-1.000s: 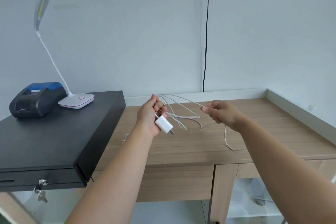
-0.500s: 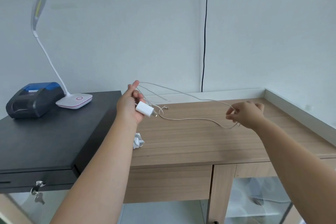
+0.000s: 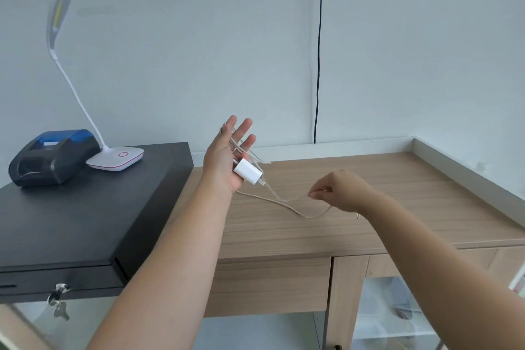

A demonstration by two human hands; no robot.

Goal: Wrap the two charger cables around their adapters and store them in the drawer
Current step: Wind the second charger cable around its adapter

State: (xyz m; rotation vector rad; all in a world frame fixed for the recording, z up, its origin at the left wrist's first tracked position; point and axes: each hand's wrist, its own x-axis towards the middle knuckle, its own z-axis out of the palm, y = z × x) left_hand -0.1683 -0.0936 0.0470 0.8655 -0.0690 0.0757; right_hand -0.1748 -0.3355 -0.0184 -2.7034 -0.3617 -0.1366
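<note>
The white adapter [image 3: 246, 171] rests in the left hand [image 3: 227, 157], held above the desk [image 3: 369, 224], fingers spread with cable [image 3: 287, 204] loops draped over them. The right hand [image 3: 339, 192] pinches the cable in its grip, just right of the adapter.
</note>
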